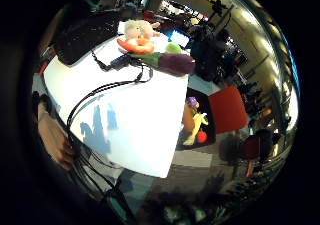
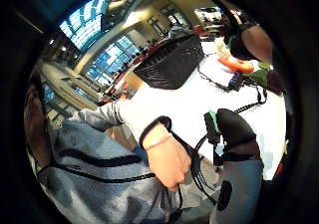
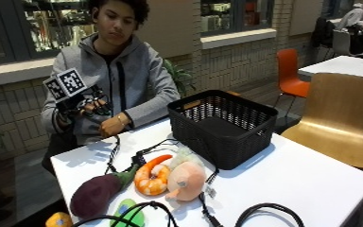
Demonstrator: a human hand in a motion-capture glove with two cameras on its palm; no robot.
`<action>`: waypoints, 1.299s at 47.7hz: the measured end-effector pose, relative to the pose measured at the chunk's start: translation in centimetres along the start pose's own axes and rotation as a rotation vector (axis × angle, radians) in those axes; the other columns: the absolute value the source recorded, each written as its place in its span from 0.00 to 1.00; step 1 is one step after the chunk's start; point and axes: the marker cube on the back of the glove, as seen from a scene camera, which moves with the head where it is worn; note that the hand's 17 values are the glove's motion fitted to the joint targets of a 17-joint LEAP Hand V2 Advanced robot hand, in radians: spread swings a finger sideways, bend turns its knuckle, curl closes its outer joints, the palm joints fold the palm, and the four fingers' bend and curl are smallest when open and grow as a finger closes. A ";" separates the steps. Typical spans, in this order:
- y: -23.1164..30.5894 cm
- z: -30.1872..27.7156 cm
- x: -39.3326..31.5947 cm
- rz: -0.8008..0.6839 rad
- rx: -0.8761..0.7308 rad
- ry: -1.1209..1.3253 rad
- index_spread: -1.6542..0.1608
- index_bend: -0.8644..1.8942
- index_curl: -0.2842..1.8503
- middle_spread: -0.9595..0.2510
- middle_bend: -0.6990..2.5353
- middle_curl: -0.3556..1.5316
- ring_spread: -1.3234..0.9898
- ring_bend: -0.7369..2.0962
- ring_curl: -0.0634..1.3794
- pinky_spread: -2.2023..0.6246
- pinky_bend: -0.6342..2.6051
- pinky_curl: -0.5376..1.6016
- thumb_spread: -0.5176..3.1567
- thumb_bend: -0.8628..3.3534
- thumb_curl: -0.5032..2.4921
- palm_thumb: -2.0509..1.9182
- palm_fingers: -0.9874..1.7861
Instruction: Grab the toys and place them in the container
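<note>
Large room with brick walls [image 3: 244,66] below windows, an orange chair [image 3: 290,71] and a wooden chair [image 3: 335,116] beside the white table [image 3: 295,175], a second white table [image 3: 345,66] behind. On the tabletop, toward its far edge, one black mesh basket [image 3: 222,125], upright, nothing visible inside. Just beside the basket, toward the near edge, a cluster of plush toys: one purple eggplant [image 3: 96,191], one orange shrimp [image 3: 151,177] touching one pale pink plush [image 3: 185,179], one green toy [image 3: 128,213] and one yellow-orange toy [image 3: 59,220] at the near edge, both partly cut off. All five outside the basket. Black cables [image 3: 266,210] looped across the tabletop among the toys. Raised above the table's far corner, in front of the seated person's chest, the gloved right hand [image 3: 74,106], well apart from the toys; cannot tell whether its fingers are spread or curled. Bare left hand [image 3: 112,125] resting at that table edge, gripping cables.
</note>
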 end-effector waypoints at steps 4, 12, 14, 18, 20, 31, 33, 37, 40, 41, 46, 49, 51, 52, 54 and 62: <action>-2.1 0.4 2.9 0.020 -0.087 0.079 0.76 0.46 0.26 0.73 0.34 0.30 0.45 0.36 0.14 0.74 0.27 0.35 0.53 0.31 0.23 0.61 0.49; -7.5 3.4 11.5 0.061 -0.239 -0.095 0.76 0.33 0.22 0.73 0.35 0.32 0.45 0.39 0.18 0.74 0.32 0.38 0.53 0.30 0.24 0.60 0.42; -8.3 4.4 13.1 0.085 -0.268 -0.110 0.76 0.33 0.21 0.73 0.35 0.32 0.45 0.40 0.18 0.74 0.33 0.39 0.53 0.30 0.24 0.60 0.41; -10.4 6.5 17.1 0.106 -0.399 0.003 0.76 0.33 0.20 0.74 0.34 0.33 0.45 0.41 0.19 0.74 0.36 0.40 0.52 0.29 0.24 0.60 0.37; -11.6 7.5 19.0 0.108 -0.463 0.051 0.76 0.33 0.20 0.75 0.33 0.33 0.46 0.40 0.20 0.75 0.37 0.41 0.52 0.29 0.24 0.60 0.33; -15.7 11.2 23.5 0.090 -0.614 0.132 0.76 0.34 0.19 0.76 0.30 0.33 0.48 0.36 0.19 0.77 0.38 0.42 0.49 0.26 0.25 0.58 0.27; -16.1 12.1 23.8 0.081 -0.651 0.138 0.76 0.34 0.19 0.76 0.29 0.34 0.48 0.36 0.19 0.77 0.38 0.42 0.48 0.26 0.25 0.58 0.27; -15.9 14.1 23.9 0.047 -0.726 0.126 0.75 0.35 0.20 0.76 0.29 0.34 0.48 0.34 0.19 0.78 0.37 0.42 0.47 0.24 0.25 0.56 0.29; -15.6 15.0 24.0 0.039 -0.714 0.090 0.75 0.35 0.20 0.75 0.29 0.35 0.49 0.32 0.18 0.78 0.40 0.43 0.47 0.24 0.25 0.56 0.33; -15.6 15.1 24.2 0.038 -0.700 0.078 0.75 0.35 0.20 0.75 0.29 0.35 0.49 0.32 0.18 0.78 0.41 0.43 0.47 0.24 0.25 0.57 0.34; -15.5 15.0 24.7 0.036 -0.586 0.005 0.74 0.39 0.21 0.73 0.31 0.36 0.48 0.35 0.19 0.77 0.44 0.42 0.48 0.24 0.26 0.58 0.49; -15.0 15.2 24.6 0.054 -0.513 -0.024 0.74 0.43 0.22 0.71 0.33 0.37 0.46 0.39 0.20 0.74 0.40 0.41 0.50 0.25 0.26 0.59 0.58; -14.9 15.4 24.4 0.067 -0.469 -0.033 0.74 0.44 0.24 0.69 0.34 0.38 0.45 0.43 0.23 0.72 0.40 0.42 0.51 0.25 0.26 0.59 0.62; -14.9 15.4 24.3 0.076 -0.449 -0.036 0.74 0.45 0.24 0.69 0.34 0.39 0.45 0.44 0.24 0.71 0.40 0.42 0.52 0.25 0.26 0.60 0.63; -14.9 15.5 24.1 0.092 -0.414 -0.036 0.74 0.45 0.25 0.67 0.36 0.40 0.44 0.46 0.26 0.70 0.39 0.42 0.53 0.26 0.26 0.60 0.65; -14.9 14.7 23.6 0.134 -0.338 -0.031 0.74 0.43 0.27 0.61 0.40 0.46 0.40 0.54 0.35 0.67 0.42 0.45 0.55 0.28 0.29 0.64 0.68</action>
